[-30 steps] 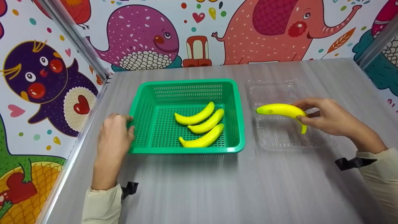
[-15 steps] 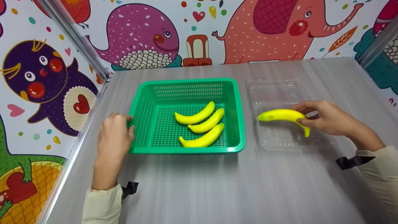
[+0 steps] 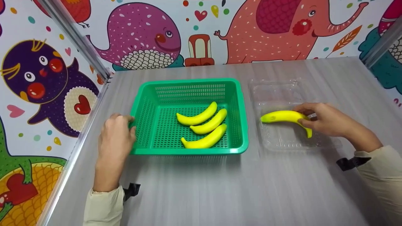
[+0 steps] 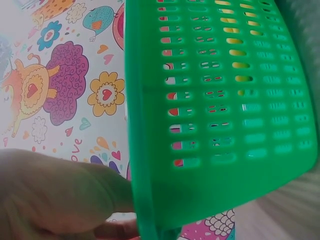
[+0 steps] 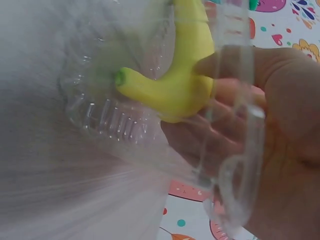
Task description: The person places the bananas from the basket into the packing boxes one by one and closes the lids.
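Observation:
My left hand [image 3: 114,138] grips the left rim of a green plastic basket [image 3: 188,151]. In the left wrist view its thumb lies against the outside of that rim, and the other fingers are mostly hidden. Three yellow bananas [image 3: 205,138] lie on the right side of the basket's perforated floor. To the right, my right hand [image 3: 333,121] pinches another banana [image 3: 282,116] near its stem end, between thumb and fingers. This banana lies crosswise within the outline of a clear plastic container [image 3: 273,142]. The right wrist view shows the banana [image 5: 187,95] through the container's transparent wall.
The grey wood-grain table [image 3: 201,188] extends in front of the basket and container. A metal frame post [image 3: 78,40] stands at the back left corner. Panels with cartoon animals, including a pink elephant [image 3: 270,37], close off the back and left side.
My right hand has brought the banana down and slightly toward me, into the container's outline. Over the last half second it has barely shifted. The left hand and basket stay in place.

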The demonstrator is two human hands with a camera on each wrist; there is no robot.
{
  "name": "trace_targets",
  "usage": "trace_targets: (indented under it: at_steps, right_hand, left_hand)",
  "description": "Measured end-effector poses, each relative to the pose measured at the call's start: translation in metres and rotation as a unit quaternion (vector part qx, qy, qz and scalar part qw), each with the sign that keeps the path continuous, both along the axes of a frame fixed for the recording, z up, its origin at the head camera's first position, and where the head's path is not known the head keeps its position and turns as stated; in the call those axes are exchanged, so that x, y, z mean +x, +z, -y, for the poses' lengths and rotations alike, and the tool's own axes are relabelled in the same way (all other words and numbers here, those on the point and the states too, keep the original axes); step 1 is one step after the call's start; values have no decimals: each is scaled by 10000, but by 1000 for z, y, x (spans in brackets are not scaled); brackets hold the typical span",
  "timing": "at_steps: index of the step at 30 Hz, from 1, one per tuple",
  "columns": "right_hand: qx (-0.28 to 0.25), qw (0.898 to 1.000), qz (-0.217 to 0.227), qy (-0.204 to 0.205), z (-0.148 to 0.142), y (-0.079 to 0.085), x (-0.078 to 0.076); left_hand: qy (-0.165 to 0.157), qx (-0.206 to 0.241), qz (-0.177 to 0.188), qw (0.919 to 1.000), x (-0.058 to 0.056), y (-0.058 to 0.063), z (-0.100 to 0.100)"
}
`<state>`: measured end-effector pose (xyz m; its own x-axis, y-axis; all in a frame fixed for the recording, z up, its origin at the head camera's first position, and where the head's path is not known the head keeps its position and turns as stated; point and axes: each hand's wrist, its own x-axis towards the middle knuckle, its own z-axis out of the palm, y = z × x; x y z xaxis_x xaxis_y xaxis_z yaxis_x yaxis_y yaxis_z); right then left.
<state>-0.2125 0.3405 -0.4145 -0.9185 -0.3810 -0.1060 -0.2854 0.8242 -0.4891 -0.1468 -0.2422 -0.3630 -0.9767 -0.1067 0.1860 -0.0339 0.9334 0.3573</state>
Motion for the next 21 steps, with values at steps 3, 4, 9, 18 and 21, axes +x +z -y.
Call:
trace_targets:
  at_steps: [3,4,9,18,21]
  right_hand:
    - [168,9998,-106,-36,4,-1,1]
    - [225,9996,-166,-51,6,-2,1]
    - [389,9985,-348,-162,10,-3,2]
    - [331,9984,-390,-231,12,-7,4]
    - [359,9980,-465,-217,13,-7,4]
  left_hand:
    - [-18,-25,-64,10000,0,0,0]
    - [-33,-40,-103,9999,0,0,0]
    - [-63,-105,-237,9996,0,-2,0]
    - [-15,-70,-162,9998,0,-2,-1]
    - [-13,-66,-156,9999,0,-2,-1]
